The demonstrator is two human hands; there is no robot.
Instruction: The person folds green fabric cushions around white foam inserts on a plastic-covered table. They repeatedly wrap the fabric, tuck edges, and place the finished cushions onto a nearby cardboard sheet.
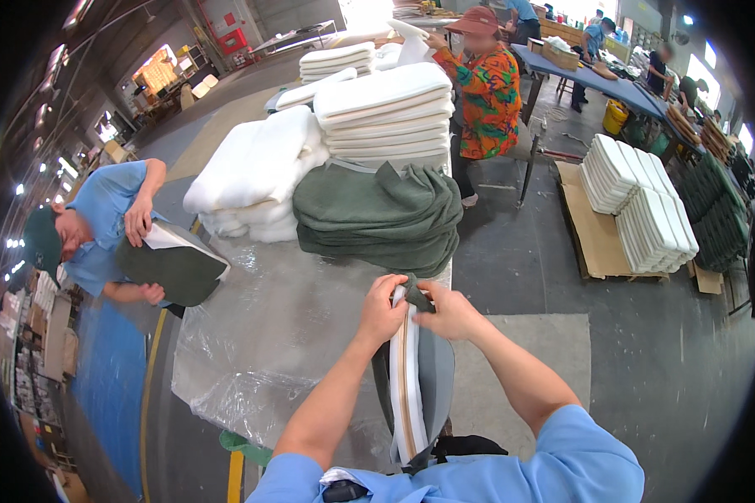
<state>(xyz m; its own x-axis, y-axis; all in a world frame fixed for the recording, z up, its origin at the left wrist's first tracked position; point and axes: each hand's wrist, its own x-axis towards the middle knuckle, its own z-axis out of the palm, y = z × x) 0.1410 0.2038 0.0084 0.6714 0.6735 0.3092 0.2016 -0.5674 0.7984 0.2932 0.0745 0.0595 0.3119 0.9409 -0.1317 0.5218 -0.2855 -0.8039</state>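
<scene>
A long cushion with layered white-and-tan foam (pixel 407 377) stands on edge between my forearms, its grey-green cover (pixel 436 369) open along the side facing up. At its far end, my left hand (pixel 382 312) grips the cover's edge, thumb against the foam. My right hand (pixel 450 312) pinches the folded dark green fabric from the other side. Just beyond both hands lies a stack of dark green fabric covers (pixel 369 214). The table under it has a clear plastic sheet (pixel 268 310) over it.
White padding sheets (pixel 247 168) and stacked white foam pads (pixel 386 105) stand at the table's far end. On the left, a co-worker (pixel 101 210) handles a green-covered cushion (pixel 172 264). Another person (pixel 486 101) stands beyond. White cushions (pixel 637 201) sit on a pallet at right.
</scene>
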